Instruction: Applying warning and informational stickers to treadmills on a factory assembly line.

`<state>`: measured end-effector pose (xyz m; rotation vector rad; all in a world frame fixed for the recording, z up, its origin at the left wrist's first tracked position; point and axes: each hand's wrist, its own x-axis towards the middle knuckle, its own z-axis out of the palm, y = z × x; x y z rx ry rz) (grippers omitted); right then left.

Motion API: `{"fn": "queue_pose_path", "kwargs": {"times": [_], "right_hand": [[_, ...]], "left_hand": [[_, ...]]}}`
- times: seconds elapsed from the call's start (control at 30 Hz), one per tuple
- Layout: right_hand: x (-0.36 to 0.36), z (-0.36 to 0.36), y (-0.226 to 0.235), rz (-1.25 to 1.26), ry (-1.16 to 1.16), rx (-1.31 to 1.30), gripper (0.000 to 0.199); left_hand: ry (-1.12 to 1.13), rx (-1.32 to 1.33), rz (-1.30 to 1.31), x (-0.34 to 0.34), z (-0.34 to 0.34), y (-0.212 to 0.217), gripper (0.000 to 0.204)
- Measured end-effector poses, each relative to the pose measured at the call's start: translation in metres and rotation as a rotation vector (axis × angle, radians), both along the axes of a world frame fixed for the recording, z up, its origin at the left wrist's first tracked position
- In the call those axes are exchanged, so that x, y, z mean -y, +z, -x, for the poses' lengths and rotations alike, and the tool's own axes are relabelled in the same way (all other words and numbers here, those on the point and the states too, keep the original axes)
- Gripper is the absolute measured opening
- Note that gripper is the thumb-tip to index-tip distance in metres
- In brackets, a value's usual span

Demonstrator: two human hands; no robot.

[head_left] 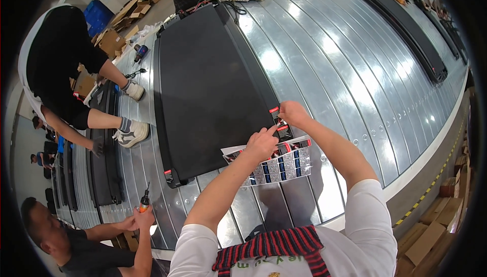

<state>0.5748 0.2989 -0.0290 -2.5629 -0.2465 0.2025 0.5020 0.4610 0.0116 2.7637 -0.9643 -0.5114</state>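
Table (324, 69): ribbed metal, a large black board (208, 84) was laid on it.
Sticker sheet (284, 163): spread by the board's near corner.
Left hand (262, 144): reached forward, fingers pinched on a small sticker (284, 132) at the board's edge.
Right hand (293, 113): arm bent inward, fingertips pressed together on the same edge.

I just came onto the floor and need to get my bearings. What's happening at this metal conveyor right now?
A person in a white shirt has both hands at the near corner of a large black flat board lying on the slatted metal conveyor. The right hand and left hand pinch a small sticker at the board's edge, above a sheet of stickers lying beside it. Nearby, another person crouches on the conveyor, and a third at the lower left holds a screwdriver.
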Motion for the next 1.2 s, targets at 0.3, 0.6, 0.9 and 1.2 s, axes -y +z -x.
{"fn": "queue_pose_path", "kwargs": {"times": [0.3, 0.6, 0.9, 1.2], "right_hand": [[-0.002, 0.004, 0.019, 0.215, -0.044, 0.024, 0.049], [-0.003, -0.019, -0.027, -0.158, -0.494, -0.183, 0.062], [-0.005, 0.019, -0.005, -0.023, -0.337, -0.226, 0.055], [-0.075, 0.139, 0.192, -0.423, 0.585, 0.067, 0.028]], "left_hand": [[0.023, 0.043, 0.200, -0.032, 0.024, -0.005, 0.015], [0.095, -0.203, 0.421, -0.090, 0.184, 0.014, 0.034], [0.347, -0.337, 0.268, -0.118, 0.264, 0.038, 0.024], [0.190, -0.259, 0.460, -0.135, 0.295, 0.035, 0.026]]}}
